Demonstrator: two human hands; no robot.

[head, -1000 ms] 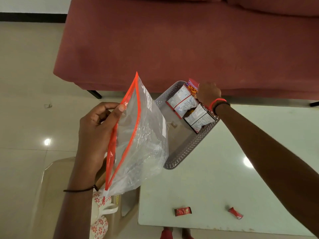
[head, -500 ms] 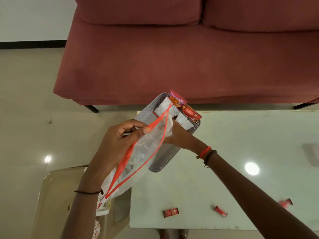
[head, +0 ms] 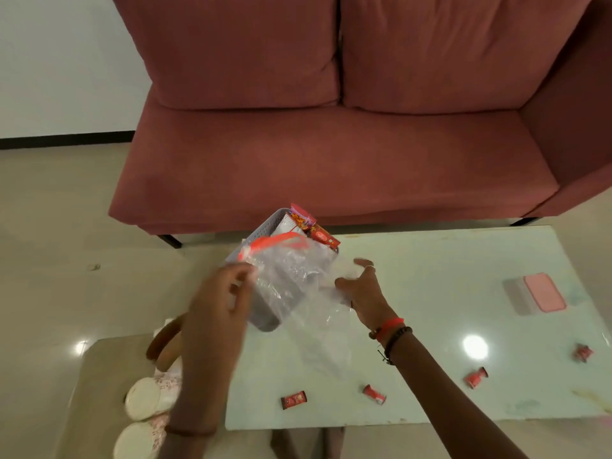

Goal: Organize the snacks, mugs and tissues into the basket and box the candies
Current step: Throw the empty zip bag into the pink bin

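Observation:
A clear zip bag (head: 294,276) with an orange zipper lies across the grey basket (head: 261,231) at the table's far left corner. My left hand (head: 218,303) pinches the bag's left edge; the hand is blurred. The bag's right side drapes between the thumb and fingers of my right hand (head: 362,289). Snack packets (head: 318,231) stand in the basket's far end. Several red candies lie near the table's front edge, among them one (head: 293,399) and another (head: 476,377). A pink-lidded box (head: 538,293) sits on the right.
The pale glass table (head: 430,293) stands in front of a red sofa (head: 331,160). Floral mugs (head: 145,397) sit on a lower glass surface at bottom left, partly hidden by my left arm. A brown object (head: 165,342) lies beside them.
The bag has come down from upright onto the basket. My right hand left the snack packets and took the bag's right side. The view has tilted up and right.

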